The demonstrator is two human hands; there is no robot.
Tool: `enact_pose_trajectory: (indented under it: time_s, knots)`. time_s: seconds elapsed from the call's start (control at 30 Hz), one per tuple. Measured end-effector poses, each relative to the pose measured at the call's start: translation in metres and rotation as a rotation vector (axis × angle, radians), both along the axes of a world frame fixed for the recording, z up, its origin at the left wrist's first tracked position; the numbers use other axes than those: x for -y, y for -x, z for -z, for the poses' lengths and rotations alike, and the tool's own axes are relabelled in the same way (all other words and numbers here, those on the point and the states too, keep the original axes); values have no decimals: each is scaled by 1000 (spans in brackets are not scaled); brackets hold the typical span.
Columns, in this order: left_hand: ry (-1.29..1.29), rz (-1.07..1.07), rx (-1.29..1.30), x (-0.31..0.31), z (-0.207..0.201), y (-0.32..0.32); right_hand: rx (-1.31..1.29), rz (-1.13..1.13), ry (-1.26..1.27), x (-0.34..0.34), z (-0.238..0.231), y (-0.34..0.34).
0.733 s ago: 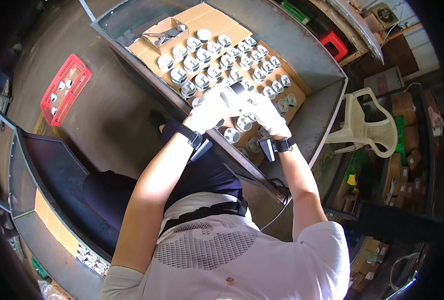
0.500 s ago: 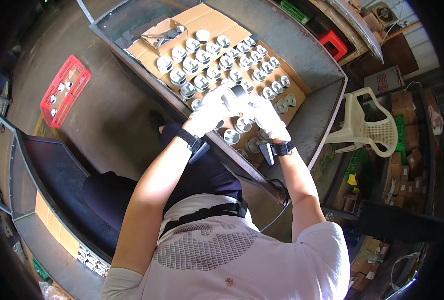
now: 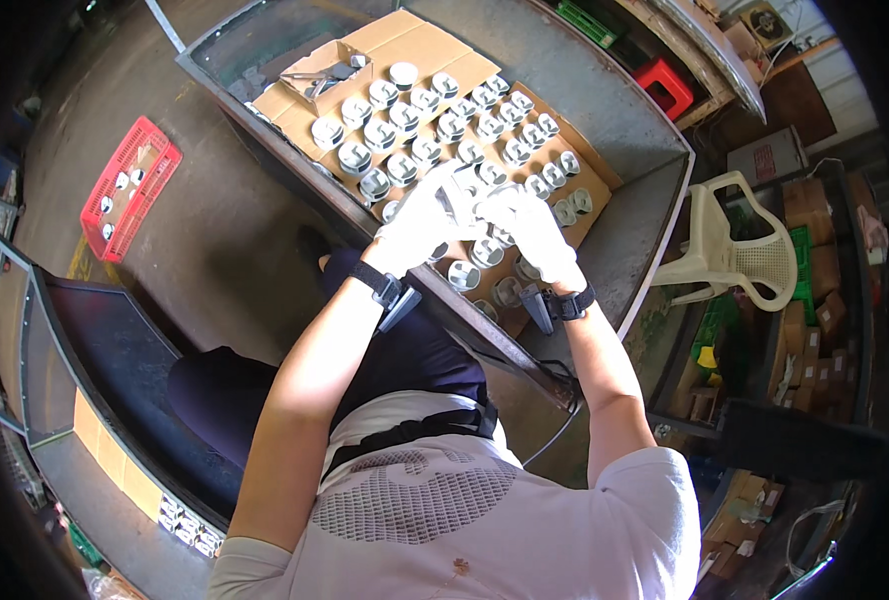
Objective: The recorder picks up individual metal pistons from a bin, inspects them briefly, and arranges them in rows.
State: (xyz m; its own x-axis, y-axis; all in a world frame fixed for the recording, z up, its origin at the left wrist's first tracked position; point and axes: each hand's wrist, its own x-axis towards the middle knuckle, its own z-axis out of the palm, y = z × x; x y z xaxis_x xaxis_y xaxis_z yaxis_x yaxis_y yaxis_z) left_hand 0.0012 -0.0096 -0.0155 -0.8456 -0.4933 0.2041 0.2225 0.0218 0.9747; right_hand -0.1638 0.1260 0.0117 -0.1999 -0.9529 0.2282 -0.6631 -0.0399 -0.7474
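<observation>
Both of my hands wear white gloves and meet over the near edge of a metal-sided bench. My left hand (image 3: 417, 222) is closed around a metal piston (image 3: 458, 192), held tilted above the others; glare washes out part of it. My right hand (image 3: 533, 228) is beside it with fingers pinched together at the piston's right side; whatever is between those fingertips is too bright and small to make out. Below and beyond stand rows of pistons (image 3: 402, 168) on a cardboard sheet (image 3: 420, 40). Some pistons close to my hands are hidden by the gloves.
A small cardboard box (image 3: 327, 76) with dark parts stands at the bench's far left. The bench's metal rim (image 3: 305, 178) runs between me and the pistons. On the floor at left lies a red crate (image 3: 153, 190) with several pistons; at right stands a white plastic chair (image 3: 715, 235).
The piston in my left hand has turned, so its dark end no longer shows. My right hand has shifted slightly, its fingers drawn in closer. The rows of pistons look the same.
</observation>
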Motion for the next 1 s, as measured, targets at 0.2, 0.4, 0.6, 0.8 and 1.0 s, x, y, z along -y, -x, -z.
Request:
enact_pose_trajectory:
  time_s: [0.2,0.4,0.6,0.8,1.0]
  knots:
    - [-74,73,59,10,27,6,95,27,17,7,-1,2]
    - [-121,116,43,2,4,3,524,185,9,13,-31,-14]
    - [97,-65,63,4,-13,-3,571,335,-81,-2,-45,-1]
    - [-247,-42,-46,2,-20,-5,579,421,-20,-5,-29,5]
    - [-120,-108,7,-1,-32,-10,525,328,-77,-3,-37,-3]
